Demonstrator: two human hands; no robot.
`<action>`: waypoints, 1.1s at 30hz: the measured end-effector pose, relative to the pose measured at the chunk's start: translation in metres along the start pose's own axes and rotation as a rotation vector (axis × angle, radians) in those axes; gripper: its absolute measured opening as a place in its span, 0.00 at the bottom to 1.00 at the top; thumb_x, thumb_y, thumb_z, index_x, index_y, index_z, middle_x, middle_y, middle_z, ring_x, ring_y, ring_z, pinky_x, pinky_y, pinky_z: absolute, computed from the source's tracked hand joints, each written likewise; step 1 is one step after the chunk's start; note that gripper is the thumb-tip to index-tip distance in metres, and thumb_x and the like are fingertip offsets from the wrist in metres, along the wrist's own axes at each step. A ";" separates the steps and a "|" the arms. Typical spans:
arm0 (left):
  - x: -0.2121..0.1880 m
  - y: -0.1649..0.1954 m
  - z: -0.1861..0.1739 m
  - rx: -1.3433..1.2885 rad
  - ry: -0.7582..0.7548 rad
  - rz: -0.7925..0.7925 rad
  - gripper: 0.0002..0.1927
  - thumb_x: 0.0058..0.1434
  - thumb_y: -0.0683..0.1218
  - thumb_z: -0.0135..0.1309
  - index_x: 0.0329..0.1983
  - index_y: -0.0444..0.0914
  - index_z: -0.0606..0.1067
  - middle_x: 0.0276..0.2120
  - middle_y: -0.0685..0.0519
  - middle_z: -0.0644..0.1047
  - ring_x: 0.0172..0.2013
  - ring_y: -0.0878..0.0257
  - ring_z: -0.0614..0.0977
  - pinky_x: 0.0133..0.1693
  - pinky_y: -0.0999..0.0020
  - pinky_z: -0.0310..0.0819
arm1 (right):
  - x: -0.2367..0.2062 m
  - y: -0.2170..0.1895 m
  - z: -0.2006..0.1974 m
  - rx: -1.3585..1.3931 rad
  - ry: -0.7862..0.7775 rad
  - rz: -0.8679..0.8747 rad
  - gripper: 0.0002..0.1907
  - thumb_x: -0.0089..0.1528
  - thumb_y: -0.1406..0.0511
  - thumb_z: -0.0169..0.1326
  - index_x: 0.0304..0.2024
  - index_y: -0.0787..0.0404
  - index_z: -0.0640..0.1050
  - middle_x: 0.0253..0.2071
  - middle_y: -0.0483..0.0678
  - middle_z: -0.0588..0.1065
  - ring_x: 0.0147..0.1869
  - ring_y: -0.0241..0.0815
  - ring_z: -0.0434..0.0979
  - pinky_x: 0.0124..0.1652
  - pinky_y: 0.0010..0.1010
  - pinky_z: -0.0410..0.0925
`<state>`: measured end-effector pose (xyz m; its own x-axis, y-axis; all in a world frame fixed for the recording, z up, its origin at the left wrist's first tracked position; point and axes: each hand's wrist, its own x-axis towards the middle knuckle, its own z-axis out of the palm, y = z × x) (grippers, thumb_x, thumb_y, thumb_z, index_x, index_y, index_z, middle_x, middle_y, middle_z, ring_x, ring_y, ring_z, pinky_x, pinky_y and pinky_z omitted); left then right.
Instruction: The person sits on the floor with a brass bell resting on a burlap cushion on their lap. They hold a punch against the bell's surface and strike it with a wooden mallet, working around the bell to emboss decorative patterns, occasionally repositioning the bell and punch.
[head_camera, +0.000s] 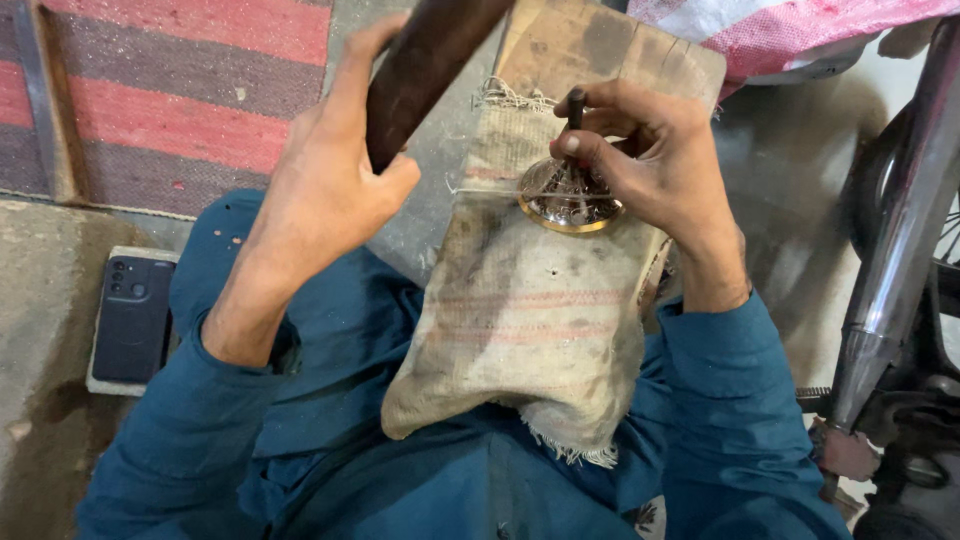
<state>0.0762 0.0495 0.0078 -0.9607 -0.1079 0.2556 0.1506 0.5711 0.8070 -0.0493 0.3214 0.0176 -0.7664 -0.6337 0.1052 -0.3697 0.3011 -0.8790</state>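
Observation:
My left hand (325, 165) grips a thick dark wooden stick (425, 65), raised and slanting up to the right. My right hand (650, 165) pinches a thin dark metal punch (576, 105), held upright on a round domed brass piece (568, 200) with engraved patterns. The brass piece rests on a worn burlap sack (525, 320) draped over a wooden block (600, 45) on my lap. Both arms wear blue sleeves.
A dark phone (132, 318) lies on a pale slab at the left. A red and grey striped rug (170, 90) covers the floor behind. A motorcycle's chrome exhaust pipe (900, 240) stands close at the right. Pink fabric (800, 30) lies at the top right.

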 end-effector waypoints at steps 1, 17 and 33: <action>0.001 0.001 0.000 -0.020 -0.010 -0.068 0.40 0.60 0.38 0.57 0.74 0.47 0.56 0.45 0.38 0.79 0.43 0.38 0.83 0.40 0.48 0.74 | 0.000 0.000 0.000 -0.001 -0.004 -0.004 0.13 0.67 0.74 0.61 0.55 0.68 0.78 0.43 0.50 0.83 0.49 0.34 0.83 0.47 0.23 0.76; 0.009 0.000 0.005 0.488 0.020 0.240 0.42 0.57 0.35 0.61 0.73 0.49 0.61 0.43 0.43 0.74 0.47 0.41 0.80 0.49 0.45 0.72 | 0.004 -0.001 -0.003 -0.030 -0.019 -0.016 0.13 0.67 0.75 0.61 0.54 0.68 0.79 0.41 0.51 0.83 0.46 0.36 0.84 0.45 0.25 0.77; 0.017 0.006 0.004 0.476 -0.004 0.240 0.41 0.56 0.34 0.60 0.72 0.49 0.62 0.46 0.42 0.74 0.50 0.41 0.78 0.51 0.46 0.71 | 0.005 0.012 -0.002 0.117 -0.011 0.021 0.18 0.65 0.77 0.59 0.57 0.67 0.78 0.47 0.49 0.81 0.51 0.36 0.84 0.51 0.26 0.78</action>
<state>0.0595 0.0543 0.0152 -0.9135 0.0737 0.4001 0.2443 0.8857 0.3949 -0.0581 0.3235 0.0086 -0.7670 -0.6364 0.0817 -0.2896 0.2297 -0.9292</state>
